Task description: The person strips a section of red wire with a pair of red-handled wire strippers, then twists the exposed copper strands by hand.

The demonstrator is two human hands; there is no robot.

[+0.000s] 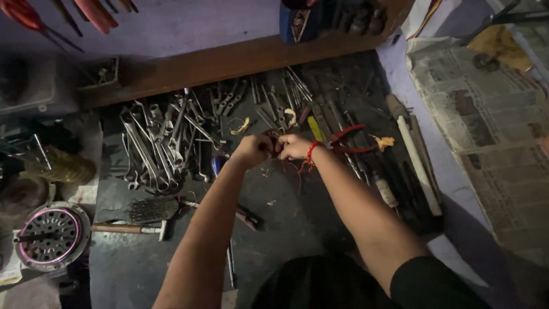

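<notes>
You've got a heap of spanners (pixel 160 143) spread on the dark bench top (pixel 286 229), left of centre. Wire brush (pixel 153 209) and hammer (pixel 128 229) lie just below them. Red-handled pliers (pixel 349 140) to the right, beside a pale rod (pixel 420 169). Newspaper (pixel 492 126) covers the far right. Round perforated disc (pixel 51 234) at lower left.
</notes>
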